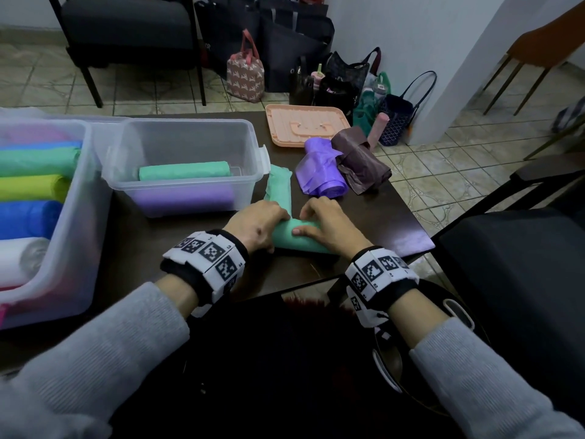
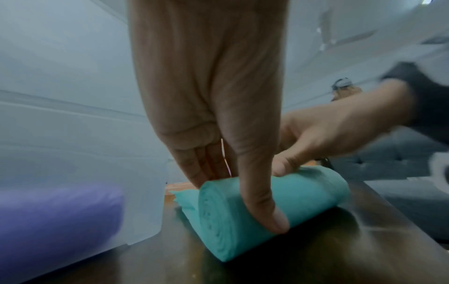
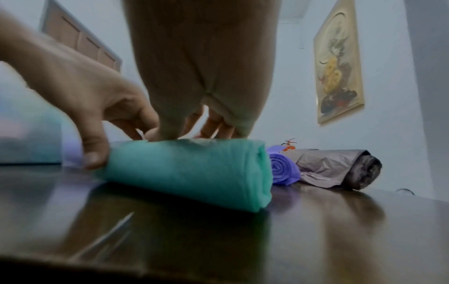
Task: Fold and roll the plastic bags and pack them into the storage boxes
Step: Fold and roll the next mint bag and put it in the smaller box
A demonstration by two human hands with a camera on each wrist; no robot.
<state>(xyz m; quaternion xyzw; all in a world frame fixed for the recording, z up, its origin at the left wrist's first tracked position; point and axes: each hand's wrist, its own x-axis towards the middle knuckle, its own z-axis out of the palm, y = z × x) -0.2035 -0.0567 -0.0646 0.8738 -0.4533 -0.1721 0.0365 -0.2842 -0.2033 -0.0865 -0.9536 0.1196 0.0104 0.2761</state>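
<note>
A teal plastic bag lies partly rolled on the dark table, its flat tail running away toward the small clear box. My left hand grips the roll's left end, thumb on the near side and fingers behind. My right hand grips the right part the same way. The right wrist view shows the roll resting on the table under both hands. The small box holds a teal roll and a purple roll.
A large clear box at the left holds several coloured rolls. A loose purple bag and a brown bag lie at the right, behind them a peach lid. Handbags stand on the floor beyond; a dark chair is at my right.
</note>
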